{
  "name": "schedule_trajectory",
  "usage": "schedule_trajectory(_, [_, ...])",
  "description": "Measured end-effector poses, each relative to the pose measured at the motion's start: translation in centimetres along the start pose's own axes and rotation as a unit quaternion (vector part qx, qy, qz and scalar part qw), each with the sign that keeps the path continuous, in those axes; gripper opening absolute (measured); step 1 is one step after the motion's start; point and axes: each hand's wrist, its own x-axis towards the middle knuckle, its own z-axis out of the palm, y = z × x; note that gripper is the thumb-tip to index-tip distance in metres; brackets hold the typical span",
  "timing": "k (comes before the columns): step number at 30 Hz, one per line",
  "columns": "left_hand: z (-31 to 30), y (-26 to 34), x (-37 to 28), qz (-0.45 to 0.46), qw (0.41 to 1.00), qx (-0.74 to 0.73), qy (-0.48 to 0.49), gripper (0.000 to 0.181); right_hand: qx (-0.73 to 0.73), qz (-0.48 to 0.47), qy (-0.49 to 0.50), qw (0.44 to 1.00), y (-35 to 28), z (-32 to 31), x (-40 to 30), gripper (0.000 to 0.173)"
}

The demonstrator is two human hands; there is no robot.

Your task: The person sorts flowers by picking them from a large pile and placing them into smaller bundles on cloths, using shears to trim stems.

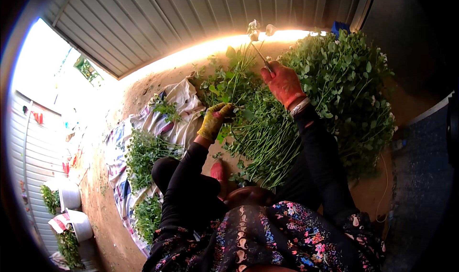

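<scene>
My left hand (215,120), in a yellow patterned glove, grips the lower stems of a few long-stemmed flowers (237,74). Their white blooms (254,31) point away from me, towards the metal sheeting. In an orange-red glove, my right hand (285,85) is closed around a slim dark cutting tool (264,59); its kind is hard to make out. The tool's tip is close to the stems just below the blooms. Beneath and between both hands lies a heap of cut green stems (267,143), with leaves at its far side.
A large pile of leafy white flowers (340,71) rises at the right. Bunches of flowers (145,157) rest on a checked cloth (120,186) at the left. White tubs (80,224) stand farther left. Corrugated metal sheeting (215,17) spans the far side; a dark panel (423,171) is at right.
</scene>
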Motion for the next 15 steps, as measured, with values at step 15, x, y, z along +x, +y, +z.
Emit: schedule_trajectory(15, [-0.6, 0.0, 0.0, 0.018, 0.999, 0.008, 0.039, 0.025, -0.015, -0.182, 0.044, 0.982, 0.8, 1.8, -0.4, 0.021])
